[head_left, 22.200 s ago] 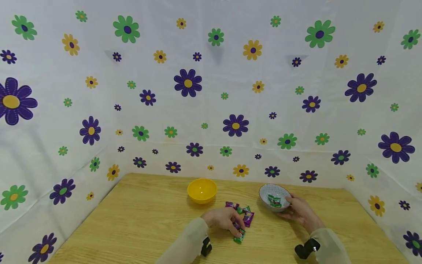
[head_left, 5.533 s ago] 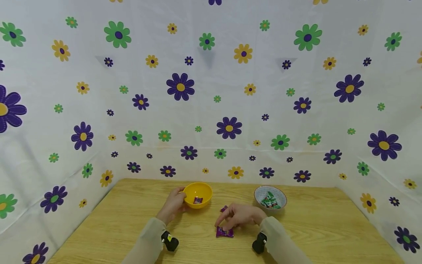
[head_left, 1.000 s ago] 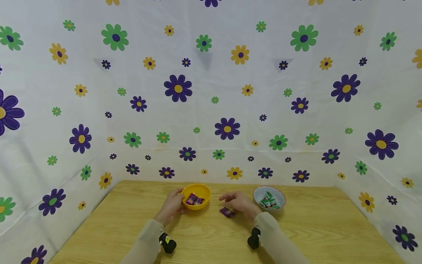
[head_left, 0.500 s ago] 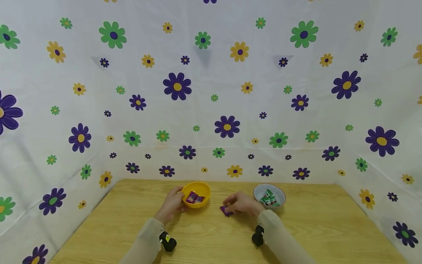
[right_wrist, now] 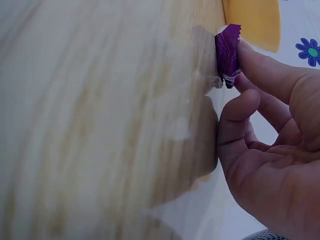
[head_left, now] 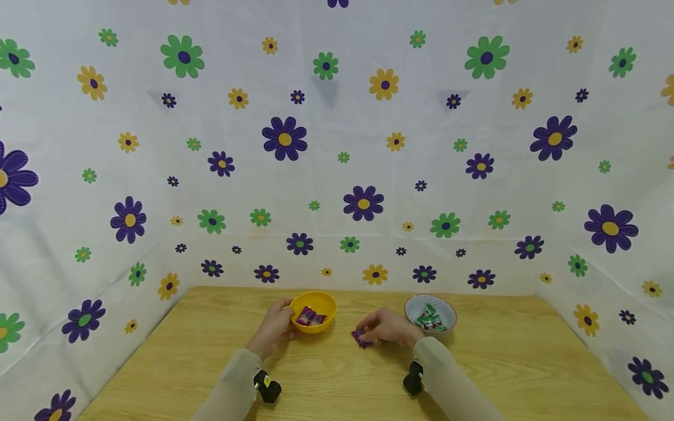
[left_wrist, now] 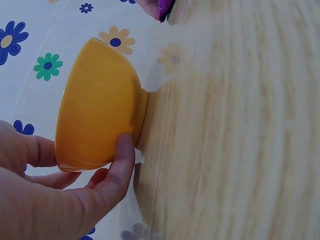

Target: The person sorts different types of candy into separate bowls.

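My left hand (head_left: 272, 330) grips the left side of the yellow bowl (head_left: 314, 329), which stands on the table with purple-wrapped candies (head_left: 310, 317) inside. In the left wrist view, fingers (left_wrist: 122, 160) lie against the wall of the yellow bowl (left_wrist: 97, 105). My right hand (head_left: 388, 326) pinches a purple-wrapped candy (head_left: 359, 337) on the tabletop, right of that bowl. The right wrist view shows this candy (right_wrist: 228, 52) at the fingertips, partly standing on edge. Behind the right hand is a pale speckled bowl (head_left: 450, 314) with a reddish rim, holding several green-wrapped candies (head_left: 429, 318).
The wooden table (head_left: 326, 386) meets a white flowered cloth (head_left: 337, 175) at the back and both sides. A small black device (head_left: 268, 387) is strapped at the left wrist, and another black device (head_left: 413, 379) at the right.
Candies that lay loose on the table earlier are now in the two bowls. The yellow bowl has gained purple ones. Within the last second, the right fingers came down onto the remaining purple candy.
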`<state>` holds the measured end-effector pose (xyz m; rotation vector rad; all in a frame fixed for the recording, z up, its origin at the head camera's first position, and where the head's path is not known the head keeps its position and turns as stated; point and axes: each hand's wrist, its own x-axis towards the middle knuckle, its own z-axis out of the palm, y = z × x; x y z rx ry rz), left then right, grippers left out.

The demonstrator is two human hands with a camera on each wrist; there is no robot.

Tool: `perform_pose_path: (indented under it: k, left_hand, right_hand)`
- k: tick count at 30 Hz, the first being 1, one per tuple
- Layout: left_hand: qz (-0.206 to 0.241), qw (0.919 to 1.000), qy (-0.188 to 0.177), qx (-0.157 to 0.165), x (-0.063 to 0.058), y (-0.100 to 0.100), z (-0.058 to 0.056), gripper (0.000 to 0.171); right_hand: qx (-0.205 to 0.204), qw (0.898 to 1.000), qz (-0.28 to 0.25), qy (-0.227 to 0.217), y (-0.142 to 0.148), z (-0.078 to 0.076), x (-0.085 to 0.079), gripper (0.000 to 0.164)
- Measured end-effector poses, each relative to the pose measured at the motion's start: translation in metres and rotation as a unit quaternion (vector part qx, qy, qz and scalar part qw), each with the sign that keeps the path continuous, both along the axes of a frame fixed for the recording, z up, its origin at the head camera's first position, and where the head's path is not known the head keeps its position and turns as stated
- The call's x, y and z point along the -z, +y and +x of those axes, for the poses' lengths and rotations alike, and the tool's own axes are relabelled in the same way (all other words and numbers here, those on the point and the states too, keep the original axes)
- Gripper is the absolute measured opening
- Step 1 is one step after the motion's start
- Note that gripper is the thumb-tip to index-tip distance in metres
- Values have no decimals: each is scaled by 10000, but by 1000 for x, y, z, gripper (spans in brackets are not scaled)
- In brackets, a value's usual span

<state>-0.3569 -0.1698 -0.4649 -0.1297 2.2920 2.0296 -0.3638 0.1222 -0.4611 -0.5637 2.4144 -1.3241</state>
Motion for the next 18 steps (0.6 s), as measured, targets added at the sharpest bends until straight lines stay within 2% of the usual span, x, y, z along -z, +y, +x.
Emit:
perform_pose_path:
  k: [18]
  left_hand:
    - [-29,10000,10,70,-1,-2,2,43]
  right_hand:
    - [339,9985,348,234,-2,-1,4,19]
